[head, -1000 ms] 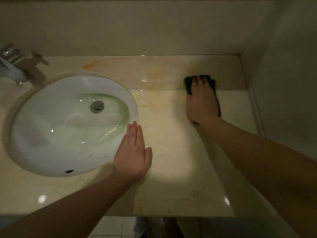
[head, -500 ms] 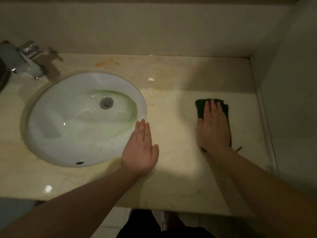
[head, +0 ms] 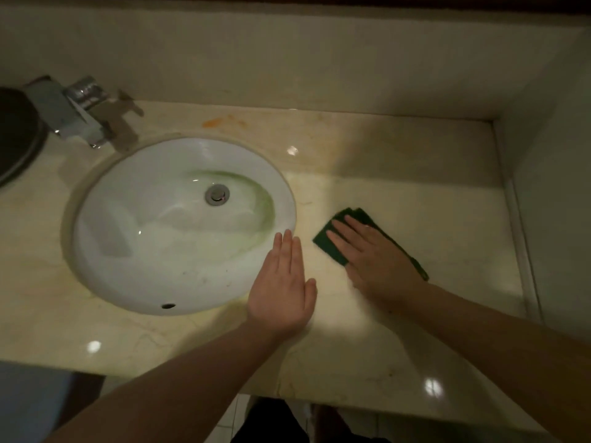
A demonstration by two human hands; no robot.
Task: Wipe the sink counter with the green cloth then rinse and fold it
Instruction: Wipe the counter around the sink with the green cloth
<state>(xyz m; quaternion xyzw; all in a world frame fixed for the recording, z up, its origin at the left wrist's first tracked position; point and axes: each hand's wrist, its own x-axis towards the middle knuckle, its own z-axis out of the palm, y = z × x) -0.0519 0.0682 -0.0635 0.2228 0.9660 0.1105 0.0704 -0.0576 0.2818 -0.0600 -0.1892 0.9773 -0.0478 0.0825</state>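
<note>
The dark green cloth point(head: 332, 243) lies folded flat on the beige marble counter point(head: 431, 199), just right of the white oval sink point(head: 128, 225). My right hand point(head: 374, 260) presses flat on the cloth with straight fingers, covering most of it; only its left end and a strip along the right edge show. My left hand point(head: 283, 289) rests flat on the counter at the sink's right rim, fingers straight and together, a short gap from the cloth.
A chrome tap point(head: 76, 110) stands at the back left, with a dark round object point(head: 16, 139) at the left edge. An orange stain point(head: 220, 122) marks the counter behind the sink. Walls close the back and right sides; the counter's front edge is near my body.
My right hand has slid the cloth from the back right of the counter toward me and leftward, close to the sink. My left hand has stayed flat by the sink rim.
</note>
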